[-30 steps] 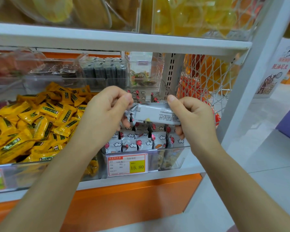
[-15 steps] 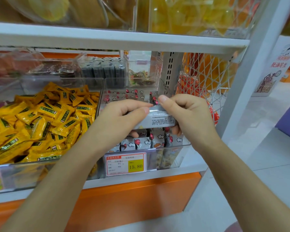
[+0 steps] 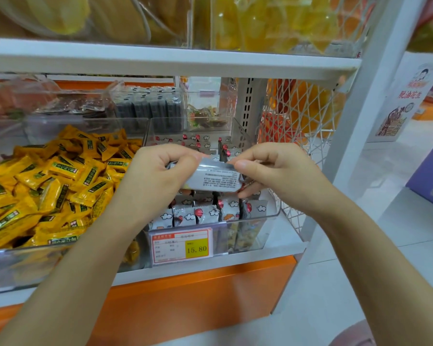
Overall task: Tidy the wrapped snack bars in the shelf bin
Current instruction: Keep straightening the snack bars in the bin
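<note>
A grey wrapped snack bar (image 3: 214,178) with small printed text is held level above the clear shelf bin (image 3: 258,219). My left hand (image 3: 158,176) grips its left end and my right hand (image 3: 273,171) pinches its right end. Below it, several grey bars (image 3: 205,213) with cloud and red balloon prints stand in rows in the bin. More of them (image 3: 193,139) lie at the bin's back. My hands hide the middle of the bin.
A bin of yellow wrapped sweets (image 3: 48,186) is at the left. A price tag (image 3: 181,245) reading 15.80 hangs on the bin's front. A white shelf board (image 3: 173,58) runs overhead. A white net basket (image 3: 300,136) and a white post (image 3: 355,121) are at the right.
Both hands have lowered the bar a little and drawn it closer, and it has turned so its printed back faces me. My left hand has closed further round its left end.
</note>
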A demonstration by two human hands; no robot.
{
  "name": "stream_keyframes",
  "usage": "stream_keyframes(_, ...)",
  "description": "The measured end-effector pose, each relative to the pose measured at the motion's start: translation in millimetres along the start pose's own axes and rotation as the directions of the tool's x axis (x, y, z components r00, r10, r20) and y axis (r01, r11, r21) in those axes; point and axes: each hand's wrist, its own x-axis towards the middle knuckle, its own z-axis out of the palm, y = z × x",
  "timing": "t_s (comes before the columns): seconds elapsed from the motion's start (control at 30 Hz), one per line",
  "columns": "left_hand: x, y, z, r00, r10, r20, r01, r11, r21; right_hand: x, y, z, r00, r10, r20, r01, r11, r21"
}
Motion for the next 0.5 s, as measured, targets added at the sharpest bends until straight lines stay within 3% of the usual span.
stream_keyframes(0.23, 0.1, -0.2, 2.5, 0.998, 0.023, 0.058, -0.023, 1.000, 0.012, -0.2, -0.5, -2.9, 0.998, -0.054, -0.036, 0.049, 0.991, -0.125)
stream_keyframes(0.5, 0.6, -3.1, 4.2, 0.998, 0.013, 0.063, -0.013, 1.000, -0.001, 1.7, 0.6, -4.8, 0.999, -0.051, -0.017, 0.050, 0.998, -0.040)
